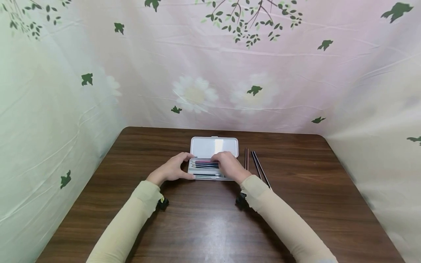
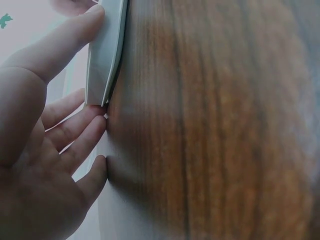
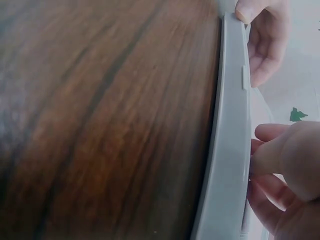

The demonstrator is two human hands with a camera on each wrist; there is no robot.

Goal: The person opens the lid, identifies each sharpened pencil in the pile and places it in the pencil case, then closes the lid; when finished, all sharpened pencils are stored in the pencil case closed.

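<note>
A white pencil case lies on the table with its hinged lid laid back. Several slim pencils, mostly dark blue with one pink, lie lengthwise in its two compartments. My left hand holds the case's left end, thumb at the front edge and fingers around the end and back, as the left wrist view shows. My right hand reaches over the right half, its thumb and fingers bent down inside the case. What lies between those fingertips is hidden.
Just right of the case lie reddish-brown sticks and a pair of dark, long thin sticks, partly behind my right wrist. The brown wooden table ends at the back against a patterned cloth, which also hangs on both sides.
</note>
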